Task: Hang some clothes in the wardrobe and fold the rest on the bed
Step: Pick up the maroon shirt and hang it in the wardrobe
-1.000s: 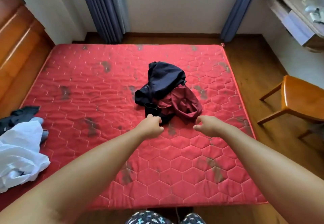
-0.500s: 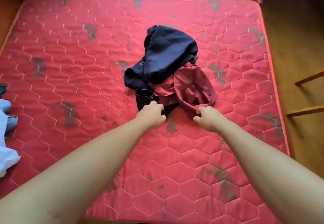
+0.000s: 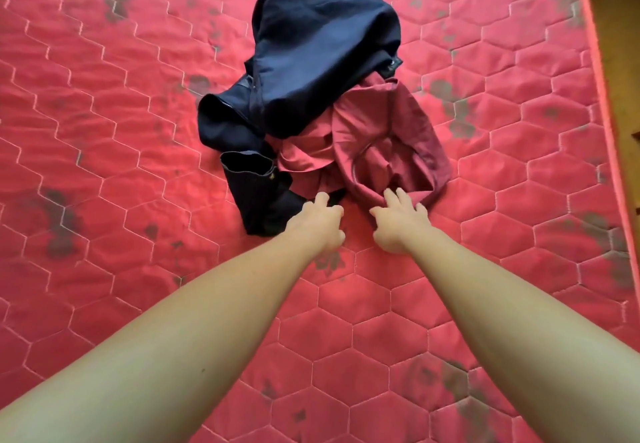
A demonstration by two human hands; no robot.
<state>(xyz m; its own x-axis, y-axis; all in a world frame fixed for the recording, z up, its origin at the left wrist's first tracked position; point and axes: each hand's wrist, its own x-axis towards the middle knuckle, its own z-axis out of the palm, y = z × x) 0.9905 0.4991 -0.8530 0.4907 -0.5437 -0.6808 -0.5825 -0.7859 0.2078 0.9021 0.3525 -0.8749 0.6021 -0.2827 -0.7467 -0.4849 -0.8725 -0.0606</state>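
Left hand [image 3: 317,226]: held loosely open at frame centre, forefinger stretched to the clothes' near edge, nothing gripped.
Right hand [image 3: 401,224]: fingers [image 3: 390,197] straightened, tips laid on the maroon garment [image 3: 388,151].
Maroon garment: crumpled at centre on the red mattress [image 3: 138,130].
Navy garment [image 3: 322,51]: heaped partly over it, upper centre.

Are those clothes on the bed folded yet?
No, the navy garment and maroon garment lie crumpled in one heap on the mattress.

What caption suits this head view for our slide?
Left hand and right hand reach for a navy garment and a maroon garment on a red mattress.
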